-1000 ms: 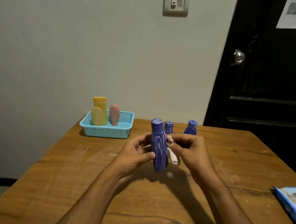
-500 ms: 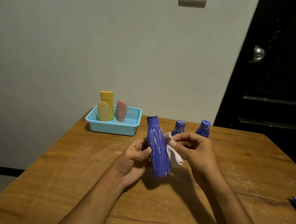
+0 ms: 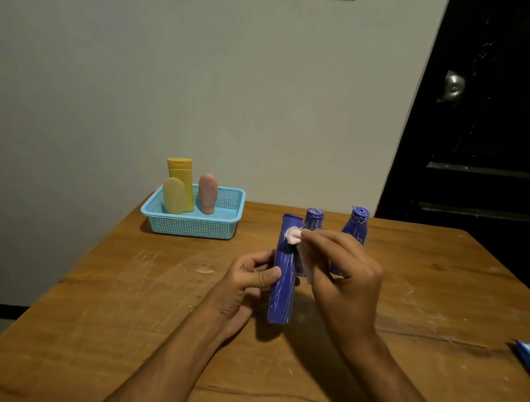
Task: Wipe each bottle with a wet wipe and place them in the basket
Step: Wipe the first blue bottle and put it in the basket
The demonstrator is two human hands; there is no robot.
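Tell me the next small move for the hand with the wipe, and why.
Probably drag the wipe down the blue bottle. The right hand pinches it against the bottle's top, while the left hand grips the bottle's middle upright, so the lower body likely remains to be wiped before going to the basket.

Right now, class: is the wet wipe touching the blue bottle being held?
Touching. The head view shows the wet wipe pressed by the right hand against the held blue bottle near its top.
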